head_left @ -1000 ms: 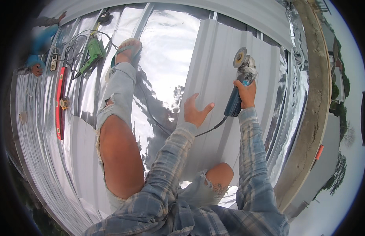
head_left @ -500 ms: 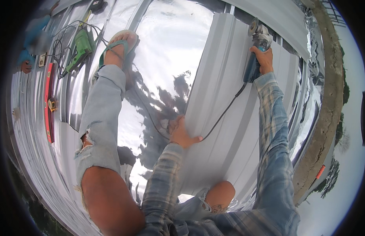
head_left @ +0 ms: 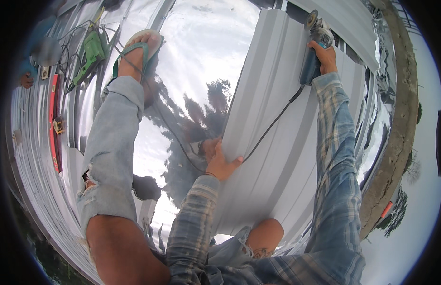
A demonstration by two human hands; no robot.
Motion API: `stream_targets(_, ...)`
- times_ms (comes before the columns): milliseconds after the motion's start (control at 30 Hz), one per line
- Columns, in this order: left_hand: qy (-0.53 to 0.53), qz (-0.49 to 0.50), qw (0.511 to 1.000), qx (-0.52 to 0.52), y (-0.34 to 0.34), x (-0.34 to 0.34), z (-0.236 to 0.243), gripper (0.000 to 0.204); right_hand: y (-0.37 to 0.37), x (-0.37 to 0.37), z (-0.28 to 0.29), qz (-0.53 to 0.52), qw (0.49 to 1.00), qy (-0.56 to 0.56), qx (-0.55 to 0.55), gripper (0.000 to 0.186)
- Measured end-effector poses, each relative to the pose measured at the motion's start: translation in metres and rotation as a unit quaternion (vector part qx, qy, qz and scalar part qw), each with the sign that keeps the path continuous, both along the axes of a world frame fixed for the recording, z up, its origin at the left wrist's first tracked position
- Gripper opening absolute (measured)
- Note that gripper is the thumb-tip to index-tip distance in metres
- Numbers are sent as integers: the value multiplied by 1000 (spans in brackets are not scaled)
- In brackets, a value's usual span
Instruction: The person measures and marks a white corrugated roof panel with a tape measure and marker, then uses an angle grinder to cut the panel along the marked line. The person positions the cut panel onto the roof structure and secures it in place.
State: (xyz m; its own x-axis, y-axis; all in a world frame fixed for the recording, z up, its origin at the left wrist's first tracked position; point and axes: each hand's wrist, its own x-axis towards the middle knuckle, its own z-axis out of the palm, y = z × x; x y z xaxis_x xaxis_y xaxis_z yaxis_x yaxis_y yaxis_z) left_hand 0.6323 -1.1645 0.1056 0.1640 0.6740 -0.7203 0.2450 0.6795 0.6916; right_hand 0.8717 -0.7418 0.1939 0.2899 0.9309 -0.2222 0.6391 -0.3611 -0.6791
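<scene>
My right hand [head_left: 327,58] is wrapped round the body of a blue angle grinder [head_left: 310,66]. The grinder's disc [head_left: 311,19] points to the far end of a grey ribbed metal roofing sheet [head_left: 270,128]. I cannot tell whether the disc spins or touches metal. At the sheet's left edge, my left hand [head_left: 221,165] grips with its fingers over the edge and its thumb on top. A black power cord [head_left: 276,119] runs from the grinder across the sheet to the left thumb, then over shiny foil [head_left: 206,42].
Left of my sandalled foot [head_left: 137,54] lie a green power tool [head_left: 91,54] with tangled cable, a red spirit level [head_left: 54,128] and a tape measure [head_left: 58,125]. Another person's hand [head_left: 26,80] shows at far left. A concrete ledge [head_left: 403,118] borders the right side.
My right hand and the grinder have shifted slightly away and to the right. My left hand keeps its place at the sheet's edge. The whole view has tilted a little.
</scene>
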Motion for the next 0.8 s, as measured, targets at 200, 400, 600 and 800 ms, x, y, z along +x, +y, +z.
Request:
stream_targets(200, -75, -30, 993, -82, 17, -12, 13, 106, 5, 12, -4, -2, 1000, 4, -5, 64)
stream_targets(400, -61, -39, 991, -110, 17, -14, 15, 107, 0, -4, 1, -4, 1000, 4, -25, 57)
stream_targets(600, -56, -41, 992, -103, 17, -14, 16, 107, -2, -1, 2, 20, 1000, 10, 0, 49)
stream_targets(800, -71, -46, 989, -125, 23, -15, 19, 105, 0, -3, 3, 9, 1000, 0, -13, 48)
